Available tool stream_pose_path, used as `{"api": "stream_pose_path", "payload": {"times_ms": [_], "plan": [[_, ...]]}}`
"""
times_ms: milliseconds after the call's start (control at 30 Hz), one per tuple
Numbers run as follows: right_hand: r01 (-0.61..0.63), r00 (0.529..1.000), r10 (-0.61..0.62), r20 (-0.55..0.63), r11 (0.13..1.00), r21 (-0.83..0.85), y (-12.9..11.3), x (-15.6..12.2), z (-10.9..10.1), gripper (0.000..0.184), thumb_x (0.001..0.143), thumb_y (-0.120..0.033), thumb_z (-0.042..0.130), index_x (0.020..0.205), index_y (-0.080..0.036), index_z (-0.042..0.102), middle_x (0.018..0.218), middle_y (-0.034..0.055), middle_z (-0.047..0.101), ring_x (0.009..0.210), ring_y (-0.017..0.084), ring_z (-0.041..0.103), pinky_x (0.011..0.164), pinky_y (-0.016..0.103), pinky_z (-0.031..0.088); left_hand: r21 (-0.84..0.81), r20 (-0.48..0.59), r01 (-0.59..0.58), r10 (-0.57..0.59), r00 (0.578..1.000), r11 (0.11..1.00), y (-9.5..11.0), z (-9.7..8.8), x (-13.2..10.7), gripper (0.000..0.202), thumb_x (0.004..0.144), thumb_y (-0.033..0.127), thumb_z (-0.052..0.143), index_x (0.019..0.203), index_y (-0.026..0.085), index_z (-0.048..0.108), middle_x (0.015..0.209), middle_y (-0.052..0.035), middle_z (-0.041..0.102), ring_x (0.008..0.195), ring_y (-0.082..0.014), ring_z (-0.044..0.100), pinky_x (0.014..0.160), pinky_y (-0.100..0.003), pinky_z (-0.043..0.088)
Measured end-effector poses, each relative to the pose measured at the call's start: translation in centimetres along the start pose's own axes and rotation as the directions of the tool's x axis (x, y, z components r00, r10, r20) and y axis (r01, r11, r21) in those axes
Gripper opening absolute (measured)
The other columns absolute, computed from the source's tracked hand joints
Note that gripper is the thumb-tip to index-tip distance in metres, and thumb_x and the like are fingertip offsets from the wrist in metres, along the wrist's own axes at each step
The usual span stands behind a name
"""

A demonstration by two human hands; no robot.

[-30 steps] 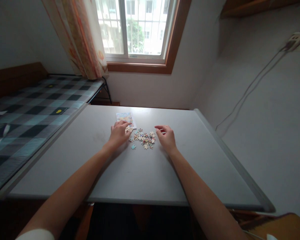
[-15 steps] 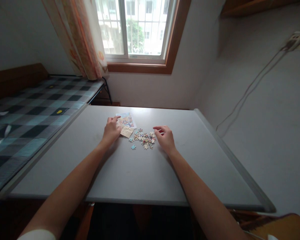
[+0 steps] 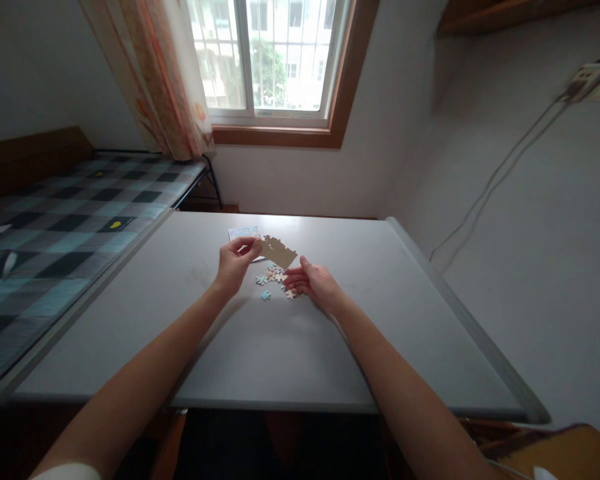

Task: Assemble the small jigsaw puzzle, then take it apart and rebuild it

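Observation:
A joined section of jigsaw puzzle (image 3: 279, 253), plain brown side showing and with a knobbed upper edge, is held above the table. My left hand (image 3: 233, 265) pinches its left end between thumb and fingers. My right hand (image 3: 314, 283) is at its lower right corner, fingers stretched out and thumb raised, apart or just touching; I cannot tell which. Below lies a pile of loose puzzle pieces (image 3: 271, 274), partly hidden by the section and my right hand. One light blue piece (image 3: 265, 295) rests nearer to me. Behind my left hand lies a printed picture sheet (image 3: 243, 231), partly covered.
The grey table (image 3: 280, 360) has a raised rim along its right side. To the left stands a bed with a checked cover (image 3: 80, 227). A window (image 3: 280, 60) and a curtain (image 3: 165, 80) are beyond, and a cable (image 3: 495, 177) hangs on the right wall.
My left hand has lifted the joined puzzle section off the table and moved it right, over the pile. My right hand has turned and come slightly left and lower, toward the section.

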State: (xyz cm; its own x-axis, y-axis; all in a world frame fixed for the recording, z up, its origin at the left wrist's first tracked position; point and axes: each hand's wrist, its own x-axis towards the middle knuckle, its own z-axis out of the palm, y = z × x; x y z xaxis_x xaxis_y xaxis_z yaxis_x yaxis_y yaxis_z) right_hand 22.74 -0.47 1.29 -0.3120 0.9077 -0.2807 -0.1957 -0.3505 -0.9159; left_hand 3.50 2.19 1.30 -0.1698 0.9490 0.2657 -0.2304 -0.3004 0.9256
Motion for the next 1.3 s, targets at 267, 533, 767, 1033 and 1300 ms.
{"api": "stream_pose_path", "payload": {"times_ms": [267, 533, 767, 1033, 1300], "plan": [[-0.007, 0.992, 0.035, -0.121, 0.975, 0.221, -1.0, -0.2, -0.5, 0.038, 0.096, -0.033, 0.044, 0.074, -0.01, 0.065, 0.066, 0.0101, 0.071, 0.054, 0.012, 0.063, 0.053, 0.02, 0.053, 0.04, 0.448, -0.087, 0.06, 0.892, 0.995, 0.8, 0.3, -1.1, 0.009, 0.067, 0.023, 0.079, 0.076, 0.022, 0.076, 0.116, -0.0075, 0.064, 0.122, -0.0244, 0.051, 0.106, -0.041, 0.037], [0.008, 0.968, 0.015, -0.249, 0.996, 0.088, -0.8, -0.1, -0.7, 0.024, 0.091, -0.025, 0.052, 0.073, -0.011, 0.061, 0.06, 0.0059, 0.067, 0.046, 0.009, 0.06, 0.043, 0.017, 0.047, 0.06, 0.533, -0.083, 0.038, 0.845, 0.995, 0.8, -0.1, -1.1, 0.007, 0.066, 0.027, 0.081, 0.07, 0.024, 0.075, 0.135, -0.0045, 0.049, 0.125, -0.0274, 0.046, 0.108, -0.047, 0.035], [0.121, 0.982, -0.094, -0.161, 0.977, 0.173, -0.2, 0.1, -0.9, 0.017, 0.071, -0.025, 0.076, 0.08, -0.014, 0.066, 0.07, 0.0044, 0.071, 0.06, 0.012, 0.065, 0.057, 0.022, 0.054, 0.144, 0.65, -0.018, -0.081, 0.756, 0.989, 1.4, -0.2, -1.6, 0.007, 0.065, 0.024, 0.081, 0.068, 0.022, 0.075, 0.142, -0.005, 0.04, 0.131, -0.0303, 0.039, 0.106, -0.042, 0.038], [0.259, 0.944, -0.221, -0.246, 0.957, 0.133, 0.1, 0.7, -1.5, 0.031, 0.057, -0.029, 0.082, 0.082, -0.017, 0.067, 0.075, 0.0017, 0.071, 0.061, 0.011, 0.063, 0.058, 0.023, 0.052, -0.003, 0.487, 0.343, -0.298, 0.821, 0.939, 1.3, 0.5, -1.3, 0.039, 0.075, 0.026, 0.063, 0.114, 0.024, 0.065, 0.116, -0.0086, 0.062, 0.097, -0.0217, 0.062, 0.078, -0.032, 0.051], [0.214, 0.975, -0.215, -0.063, 0.977, -0.023, 0.4, 0.1, -0.4, 0.036, 0.052, -0.039, 0.084, 0.072, -0.015, 0.065, 0.066, 0.0008, 0.068, 0.058, 0.011, 0.061, 0.057, 0.023, 0.048, 0.299, 0.404, 0.33, -0.432, 0.806, 0.895, 0.5, 0.2, -1.7, 0.034, 0.068, 0.041, 0.076, 0.088, 0.014, 0.071, 0.074, -0.0049, 0.068, 0.059, -0.0129, 0.059, 0.049, -0.022, 0.042]]}}
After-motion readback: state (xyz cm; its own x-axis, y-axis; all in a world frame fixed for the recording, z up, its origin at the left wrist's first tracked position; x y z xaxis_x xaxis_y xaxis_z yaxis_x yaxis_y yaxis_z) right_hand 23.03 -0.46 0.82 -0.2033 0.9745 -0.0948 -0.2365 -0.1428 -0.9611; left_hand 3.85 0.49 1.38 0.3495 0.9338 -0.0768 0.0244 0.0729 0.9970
